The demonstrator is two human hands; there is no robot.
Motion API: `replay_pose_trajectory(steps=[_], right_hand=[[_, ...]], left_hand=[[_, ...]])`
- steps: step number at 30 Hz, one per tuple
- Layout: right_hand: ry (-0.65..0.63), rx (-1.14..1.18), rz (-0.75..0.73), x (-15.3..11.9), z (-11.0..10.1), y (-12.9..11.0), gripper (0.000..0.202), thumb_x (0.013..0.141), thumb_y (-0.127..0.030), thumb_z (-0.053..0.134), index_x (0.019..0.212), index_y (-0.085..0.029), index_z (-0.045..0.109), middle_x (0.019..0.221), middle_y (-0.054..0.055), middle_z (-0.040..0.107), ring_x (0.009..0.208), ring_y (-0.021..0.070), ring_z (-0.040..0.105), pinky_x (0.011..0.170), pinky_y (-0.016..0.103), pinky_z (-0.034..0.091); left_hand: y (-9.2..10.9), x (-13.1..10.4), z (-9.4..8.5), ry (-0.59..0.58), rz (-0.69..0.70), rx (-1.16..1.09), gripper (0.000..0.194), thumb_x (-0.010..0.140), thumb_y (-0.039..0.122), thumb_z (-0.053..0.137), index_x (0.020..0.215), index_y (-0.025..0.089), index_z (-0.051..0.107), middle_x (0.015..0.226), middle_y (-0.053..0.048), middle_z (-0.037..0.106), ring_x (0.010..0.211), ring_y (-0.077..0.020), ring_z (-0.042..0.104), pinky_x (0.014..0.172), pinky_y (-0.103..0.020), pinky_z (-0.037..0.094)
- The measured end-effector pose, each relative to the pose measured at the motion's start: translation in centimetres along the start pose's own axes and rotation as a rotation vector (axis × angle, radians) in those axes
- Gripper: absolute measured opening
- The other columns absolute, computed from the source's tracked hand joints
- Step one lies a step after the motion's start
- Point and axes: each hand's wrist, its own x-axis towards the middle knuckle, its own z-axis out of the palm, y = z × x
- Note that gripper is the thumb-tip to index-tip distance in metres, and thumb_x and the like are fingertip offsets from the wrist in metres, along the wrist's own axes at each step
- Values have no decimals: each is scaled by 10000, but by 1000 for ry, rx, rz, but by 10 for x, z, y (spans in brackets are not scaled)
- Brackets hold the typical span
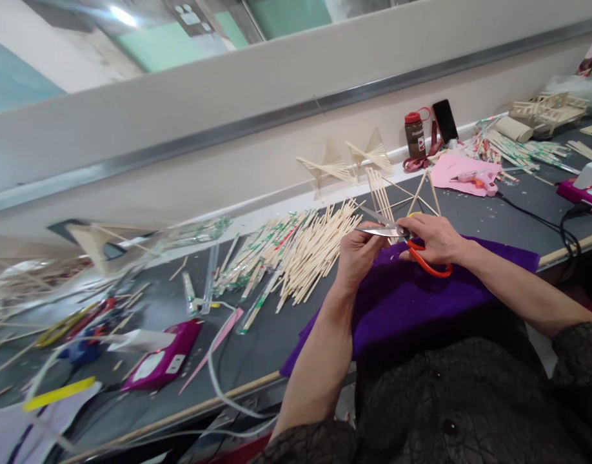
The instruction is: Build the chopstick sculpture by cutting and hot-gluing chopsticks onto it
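My right hand (434, 237) is wrapped round a pair of scissors (429, 263) with orange handles. Their blades are spread and point left, over my left hand (356, 254). The fingers of that hand are pinched together just below the blades; what they hold is too small and too covered to make out. Under both hands a purple cloth (412, 309) drapes over the table's front edge. To the left lies a heap of bare wooden chopsticks (315, 258). Behind my hands are a few sticks in a row (379, 193) and a triangular stick frame (424, 193).
Wrapped chopsticks (264, 248) lie left of the heap. A magenta power strip (163, 357) with a white cable sits front left. At the right are a glue gun (480, 180) on pink paper (448, 169), a bottle (415, 136) and a phone (444, 120). Stick models (327, 171) lean against the wall.
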Motion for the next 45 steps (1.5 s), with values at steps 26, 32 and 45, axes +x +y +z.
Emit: replay_pose_trajectory(steps=[26, 32, 45], right_hand=[[54, 47, -126, -2, 3, 8, 628, 816, -614, 640, 1273, -197, 534, 1024, 105, 642, 899, 245, 577, 759, 359, 456], [24, 35, -94, -3, -2, 4, 631, 813, -608, 650, 1272, -189, 544, 1050, 115, 659, 908, 248, 592, 753, 347, 453], [50, -94, 78, -2, 0, 2, 469, 892, -590, 537, 1132, -199, 630, 787, 38, 724, 698, 200, 640, 604, 281, 347]], left_hand=[[-2, -2, -5, -121, -7, 45, 299, 777, 450, 708, 676, 171, 675, 507, 21, 552, 411, -65, 375, 415, -214, 262], [6, -2, 0, -119, -3, 15, 436, 766, 553, 717, 598, 165, 612, 464, 30, 504, 371, -46, 309, 393, -219, 213], [7, 1, 0, -16, -3, 47, 238, 696, 361, 770, 720, 177, 621, 529, 27, 618, 379, -59, 412, 391, -201, 295]])
